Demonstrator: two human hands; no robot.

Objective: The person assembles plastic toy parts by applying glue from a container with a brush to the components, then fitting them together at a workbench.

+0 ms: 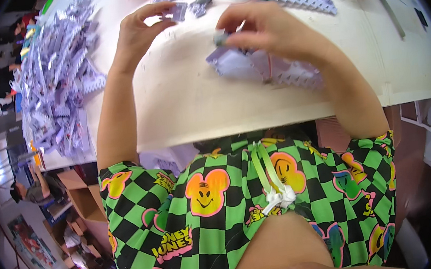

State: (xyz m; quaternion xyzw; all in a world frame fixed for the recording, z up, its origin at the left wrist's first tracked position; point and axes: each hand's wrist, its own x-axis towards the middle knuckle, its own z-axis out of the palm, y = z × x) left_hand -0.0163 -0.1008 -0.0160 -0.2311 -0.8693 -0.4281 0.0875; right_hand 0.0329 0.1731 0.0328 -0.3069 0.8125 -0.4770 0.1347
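While pinched: small lilac card piece (179, 11)

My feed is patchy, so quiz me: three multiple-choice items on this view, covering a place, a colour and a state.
1. Where is the big heap of lilac pieces?
A. left edge of the white table
B. right edge
C. on the lap

2. What colour are the checked shorts?
A. red and white
B. green and black
C. blue and yellow

3. What is the left hand doing?
A. lying flat
B. hanging off the table
C. pinching a small lilac piece

Answers: 1 A, the heap lies at the left; 2 B, green-black squares; 3 C, fingertips close on it.
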